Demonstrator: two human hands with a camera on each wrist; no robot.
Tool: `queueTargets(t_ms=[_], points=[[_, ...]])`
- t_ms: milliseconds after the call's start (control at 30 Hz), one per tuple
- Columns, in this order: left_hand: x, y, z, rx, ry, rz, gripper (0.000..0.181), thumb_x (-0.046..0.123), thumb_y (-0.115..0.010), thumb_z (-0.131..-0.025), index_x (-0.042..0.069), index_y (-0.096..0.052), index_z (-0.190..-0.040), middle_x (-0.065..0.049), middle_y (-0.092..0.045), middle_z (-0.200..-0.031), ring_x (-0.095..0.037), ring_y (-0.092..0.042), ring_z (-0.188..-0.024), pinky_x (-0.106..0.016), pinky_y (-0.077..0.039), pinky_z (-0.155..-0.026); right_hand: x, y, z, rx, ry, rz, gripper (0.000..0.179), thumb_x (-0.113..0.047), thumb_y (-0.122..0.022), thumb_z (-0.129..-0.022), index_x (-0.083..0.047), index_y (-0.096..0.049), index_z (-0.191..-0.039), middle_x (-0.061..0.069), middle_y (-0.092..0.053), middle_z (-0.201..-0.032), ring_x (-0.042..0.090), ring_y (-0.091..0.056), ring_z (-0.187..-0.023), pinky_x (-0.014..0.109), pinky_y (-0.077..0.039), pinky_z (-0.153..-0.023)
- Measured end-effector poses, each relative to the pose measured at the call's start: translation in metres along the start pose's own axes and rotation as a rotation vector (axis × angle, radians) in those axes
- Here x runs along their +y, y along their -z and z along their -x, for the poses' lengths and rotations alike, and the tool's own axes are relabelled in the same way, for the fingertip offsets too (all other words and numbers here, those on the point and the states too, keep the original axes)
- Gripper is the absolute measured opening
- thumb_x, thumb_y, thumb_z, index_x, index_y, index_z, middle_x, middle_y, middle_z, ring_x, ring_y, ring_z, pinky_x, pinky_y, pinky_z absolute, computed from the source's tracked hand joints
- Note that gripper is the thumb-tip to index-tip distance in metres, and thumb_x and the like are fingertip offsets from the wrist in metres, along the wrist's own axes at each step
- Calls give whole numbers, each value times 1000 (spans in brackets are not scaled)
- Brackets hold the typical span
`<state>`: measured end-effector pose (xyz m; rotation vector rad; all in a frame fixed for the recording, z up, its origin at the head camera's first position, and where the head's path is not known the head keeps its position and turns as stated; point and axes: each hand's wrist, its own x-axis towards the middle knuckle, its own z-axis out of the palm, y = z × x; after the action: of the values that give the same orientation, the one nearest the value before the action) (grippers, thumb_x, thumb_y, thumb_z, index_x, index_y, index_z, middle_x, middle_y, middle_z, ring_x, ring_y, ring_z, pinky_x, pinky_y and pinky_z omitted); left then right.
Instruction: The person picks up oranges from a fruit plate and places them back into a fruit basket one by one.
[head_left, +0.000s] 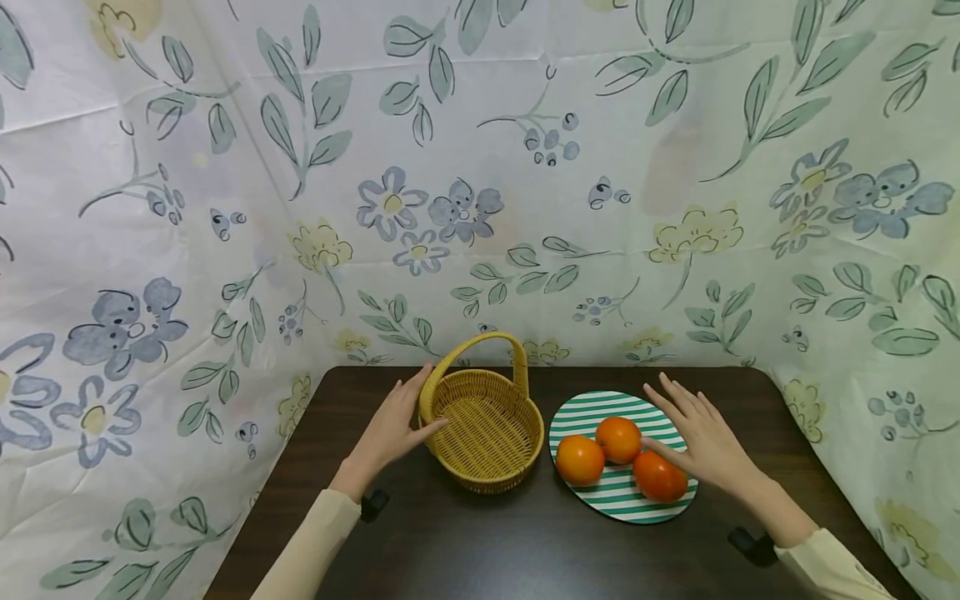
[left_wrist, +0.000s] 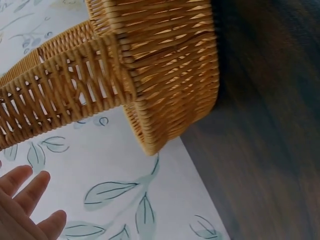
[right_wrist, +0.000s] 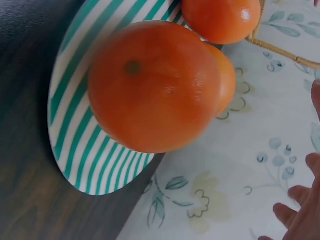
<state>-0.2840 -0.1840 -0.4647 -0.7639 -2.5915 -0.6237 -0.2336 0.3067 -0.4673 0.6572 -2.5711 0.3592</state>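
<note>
A yellow wicker basket with an arched handle stands upright on the dark table. Beside its left side is my left hand, fingers extended and thumb spread toward the rim; in the left wrist view those fingers appear apart from the wicker. To the right lies a green-and-white striped plate bearing three round fruits: an orange one, another orange one and a redder one. My right hand hovers at the plate's right side with fingers spread, holding nothing.
The dark wooden table extends in front of the basket and plate. A white cloth printed with flowers and leaves hangs behind the table and along both sides. Dark wrist cameras sit under the wrists.
</note>
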Motion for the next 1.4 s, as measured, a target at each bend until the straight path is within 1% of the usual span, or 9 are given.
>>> queueTargets(t_ms=[133,233,400,567,800,933,1067,1300,1400], points=[[-1,-2,4,-11,4,7,92,53,-64,-81,19,-14,-150,-3,-29,-150,-23,-34,-135,-51,-20,-111,1,-3,6,-14,-12,-1,82,-44,-71,-77,-17,-33,-145,16,-25,-151,37,-27,-135,50,-7,-114],[-2,-4,7,-18,8,11,92,54,-64,-81,18,-15,-150,-6,-31,-150,-23,-34,-135,-52,-20,-111,2,-5,10,-26,-24,-2,81,-45,-70,-78,-17,-34,-145,16,-25,-150,38,-28,-135,50,-7,-114],[-3,-6,11,-29,26,15,91,58,-60,-81,14,-20,-149,-8,-35,-148,-24,-36,-134,-52,-19,-111,4,-8,16,-35,-30,-14,81,-44,-70,-78,-17,-34,-145,17,-27,-150,41,-31,-132,52,-8,-114],[-5,-9,14,-44,41,13,91,61,-58,-81,17,-18,-150,-5,-35,-148,-24,-37,-133,-53,-20,-110,7,-12,22,-50,-45,-21,83,-45,-70,-78,-20,-31,-147,16,-24,-151,44,-32,-129,54,-10,-113],[-9,-15,18,-41,33,-8,89,55,-63,-80,23,-18,-149,-5,-35,-147,-24,-37,-133,-54,-20,-110,7,-14,29,-68,-74,-41,82,-44,-70,-78,-18,-32,-146,13,-22,-152,44,-34,-127,53,-8,-113],[-12,-19,20,-60,51,-14,87,60,-59,-81,24,-19,-149,-5,-35,-148,-24,-35,-134,-52,-18,-111,7,-15,33,-72,-76,-48,85,-44,-72,-77,-18,-31,-147,15,-24,-151,44,-36,-126,56,-13,-111],[-12,-20,22,-80,74,-11,87,64,-55,-81,19,-24,-148,-7,-35,-147,-24,-35,-134,-50,-16,-112,7,-17,36,-58,-67,-42,87,-43,-74,-75,-16,-32,-146,20,-30,-147,44,-38,-124,61,-20,-106],[-14,-23,26,-95,85,-4,84,64,-54,-82,17,-29,-147,-7,-35,-147,-27,-34,-135,-51,-16,-112,6,-22,41,-76,-84,-56,86,-44,-74,-75,-13,-34,-145,24,-34,-143,46,-39,-123,61,-22,-105],[-14,-26,27,-95,89,-2,83,64,-54,-82,17,-31,-146,-7,-35,-147,-27,-34,-135,-51,-15,-113,5,-22,43,-82,-80,-55,86,-44,-74,-74,-10,-36,-143,25,-35,-142,46,-40,-122,62,-25,-102]])
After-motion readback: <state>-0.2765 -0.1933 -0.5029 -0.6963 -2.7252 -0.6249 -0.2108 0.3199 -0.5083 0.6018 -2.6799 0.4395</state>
